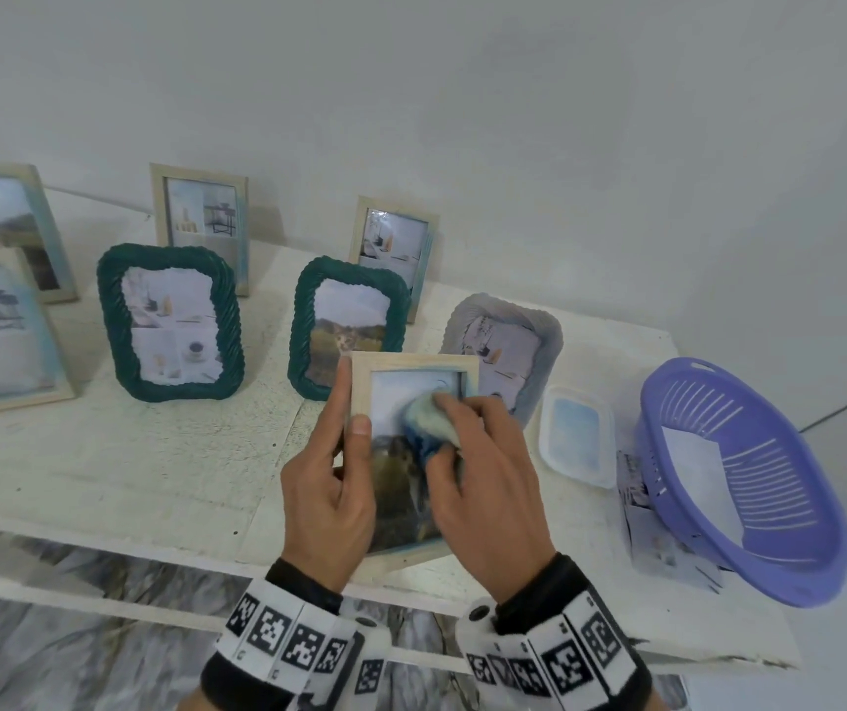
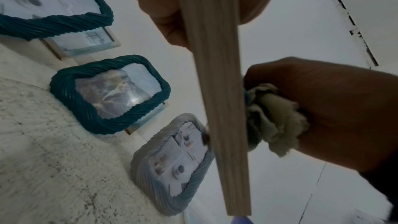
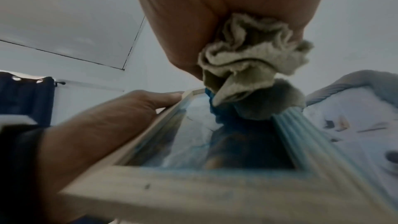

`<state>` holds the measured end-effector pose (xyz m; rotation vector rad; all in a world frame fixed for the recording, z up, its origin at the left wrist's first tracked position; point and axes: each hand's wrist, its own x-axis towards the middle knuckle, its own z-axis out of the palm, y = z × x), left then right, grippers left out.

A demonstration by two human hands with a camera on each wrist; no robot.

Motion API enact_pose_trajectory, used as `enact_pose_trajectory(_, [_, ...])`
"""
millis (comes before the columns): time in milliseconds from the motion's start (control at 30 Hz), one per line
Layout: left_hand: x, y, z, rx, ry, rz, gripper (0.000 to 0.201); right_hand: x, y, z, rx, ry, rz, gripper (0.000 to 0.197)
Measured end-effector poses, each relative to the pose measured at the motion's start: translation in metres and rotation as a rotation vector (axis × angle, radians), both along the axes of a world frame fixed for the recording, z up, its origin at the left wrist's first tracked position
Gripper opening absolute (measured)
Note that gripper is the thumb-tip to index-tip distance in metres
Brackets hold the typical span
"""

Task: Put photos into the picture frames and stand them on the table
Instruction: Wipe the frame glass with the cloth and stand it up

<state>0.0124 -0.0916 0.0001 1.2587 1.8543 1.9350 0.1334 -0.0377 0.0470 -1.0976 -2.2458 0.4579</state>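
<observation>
Above the worktop's (image 1: 164, 454) front edge, both hands met on a wood frame (image 1: 413, 362) held off the surface, tilted toward the camera, landscape photo (image 1: 400, 484) inside. Left hand (image 1: 326, 500) gripped the frame's left rail, thumb (image 1: 359, 428) lying on the front, fingers curled behind; wrist view showed the rail (image 2: 217, 77) running between thumb and fingers. Right hand (image 1: 488, 484) clutched a bunched cloth (image 1: 429, 418) and pressed it on the glass near the top; fingers curled round the cloth (image 3: 252, 55), knuckles up. Both wrists wore bands with printed markers. Behind stood two green frames (image 1: 172, 320) (image 1: 347, 325) with photos, a grey frame (image 1: 506, 346) leaning back just right of them, and four more wood frames further back and left, e.g. (image 1: 200, 223). Right of the hands lay a white tray (image 1: 575, 436) and a purple basket (image 1: 739, 479) with paper in it, tipped on some prints.
</observation>
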Motion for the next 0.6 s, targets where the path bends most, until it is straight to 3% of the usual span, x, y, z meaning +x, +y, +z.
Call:
enact_pose_trajectory(167, [0.005,0.000,0.006,0.023,0.016,0.011,0.048,-0.009,0.009,0.009,-0.005,0.090,-0.103,0.036])
enact_pose_trajectory(300, [0.003,-0.001,0.008,0.019,0.088,0.019,0.048,-0.008,0.002,0.008,-0.064,0.145,-0.135,0.041])
enact_pose_trajectory(467, [0.006,-0.005,0.008,0.025,0.086,0.034,0.047,-0.005,-0.003,0.004,-0.097,0.192,-0.115,0.032])
enact_pose_trajectory(600, [0.006,-0.003,0.010,0.070,0.078,0.032,0.048,-0.007,0.002,0.011,-0.018,0.202,-0.036,0.036])
